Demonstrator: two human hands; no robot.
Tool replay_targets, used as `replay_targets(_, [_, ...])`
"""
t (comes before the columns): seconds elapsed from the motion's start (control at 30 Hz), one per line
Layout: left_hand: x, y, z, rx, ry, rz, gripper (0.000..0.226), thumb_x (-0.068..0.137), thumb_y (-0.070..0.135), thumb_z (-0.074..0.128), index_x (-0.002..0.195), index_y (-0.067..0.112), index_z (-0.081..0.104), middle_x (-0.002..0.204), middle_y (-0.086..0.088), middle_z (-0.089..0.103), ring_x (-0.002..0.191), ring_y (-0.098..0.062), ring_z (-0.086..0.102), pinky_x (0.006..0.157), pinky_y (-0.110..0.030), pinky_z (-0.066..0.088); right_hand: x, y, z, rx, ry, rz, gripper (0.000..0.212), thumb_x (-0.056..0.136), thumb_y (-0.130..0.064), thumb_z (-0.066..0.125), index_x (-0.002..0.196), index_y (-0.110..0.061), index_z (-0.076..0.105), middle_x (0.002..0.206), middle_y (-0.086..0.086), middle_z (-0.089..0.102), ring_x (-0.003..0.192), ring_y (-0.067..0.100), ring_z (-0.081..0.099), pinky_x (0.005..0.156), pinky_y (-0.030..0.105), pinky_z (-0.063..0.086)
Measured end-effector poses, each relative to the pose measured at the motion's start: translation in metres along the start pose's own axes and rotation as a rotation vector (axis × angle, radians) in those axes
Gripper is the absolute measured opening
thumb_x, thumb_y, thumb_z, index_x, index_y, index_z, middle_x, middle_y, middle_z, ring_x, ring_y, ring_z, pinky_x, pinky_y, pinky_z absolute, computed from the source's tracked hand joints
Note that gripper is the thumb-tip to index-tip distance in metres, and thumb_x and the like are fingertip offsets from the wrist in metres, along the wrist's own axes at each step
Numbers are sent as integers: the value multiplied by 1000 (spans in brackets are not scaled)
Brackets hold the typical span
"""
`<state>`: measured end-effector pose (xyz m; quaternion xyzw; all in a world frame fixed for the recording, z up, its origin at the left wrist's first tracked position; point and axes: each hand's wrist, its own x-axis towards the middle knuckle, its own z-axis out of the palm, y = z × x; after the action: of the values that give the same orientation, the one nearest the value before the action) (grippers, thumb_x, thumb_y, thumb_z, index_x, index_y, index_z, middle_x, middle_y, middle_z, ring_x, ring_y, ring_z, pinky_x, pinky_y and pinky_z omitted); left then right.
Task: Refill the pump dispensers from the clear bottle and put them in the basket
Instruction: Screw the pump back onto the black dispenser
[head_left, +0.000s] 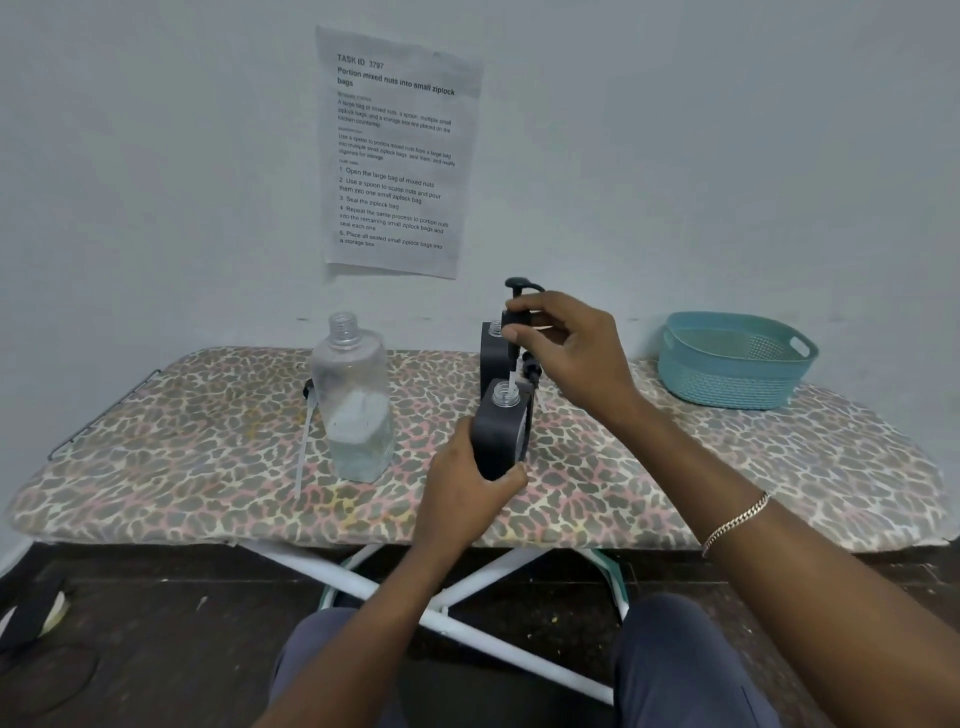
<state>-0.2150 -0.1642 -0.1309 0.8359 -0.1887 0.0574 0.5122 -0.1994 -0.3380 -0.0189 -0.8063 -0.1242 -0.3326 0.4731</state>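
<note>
- We grip the near dispenser (498, 436) upright, mid-board (208, 467), with our left hand (462, 488), its fingers curled round it.
- Our right hand (571, 348) pinches the pump (517, 317) above the dispenser's open neck.
- The second dispenser (493, 353) stands just behind, the bottle (353, 410) to the left and the basket (727, 384) far right.

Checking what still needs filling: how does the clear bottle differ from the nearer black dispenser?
The clear bottle is see-through and shows liquid in its lower part; the black dispenser is opaque. The clear bottle stands untouched on the board; the left hand grips the black dispenser. Both stand upright with no pump screwed on.
</note>
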Motion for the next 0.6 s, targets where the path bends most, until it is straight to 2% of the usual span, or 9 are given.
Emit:
replay_targets(0.13, [2,-4,2,9,10,22,42,82,37,80,112,35,52,94,14,67,82,1,64,63,-17,47,-17,13,8,43,-31,24,24,92,-10,81,115,-11,78,112,-4,78,102,4,75,93,24,59])
replay_targets(0.3, [2,-8,3,-1,16,50,42,83,37,80,115,35,53,95,12,69,82,-1,66,67,-26,56,-35,23,17,127,-43,61,25,91,-7,81,116,-10,78,114,-8,77,105,2,73,95,17,54])
replay_targets(0.47, [4,-9,3,-11,12,50,41,84,35,80,115,35,53,93,12,69,82,0,66,63,-16,51,-44,32,22,128,-44,77,25,94,-10,78,114,-24,78,116,-18,76,110,2,72,99,21,54])
replay_targets(0.6, [4,-10,3,-39,12,51,43,84,33,81,118,35,54,93,12,70,83,0,66,66,-14,51,-53,41,25,154,-49,93,25,98,-10,73,116,-27,77,120,-12,76,115,6,71,103,28,55])
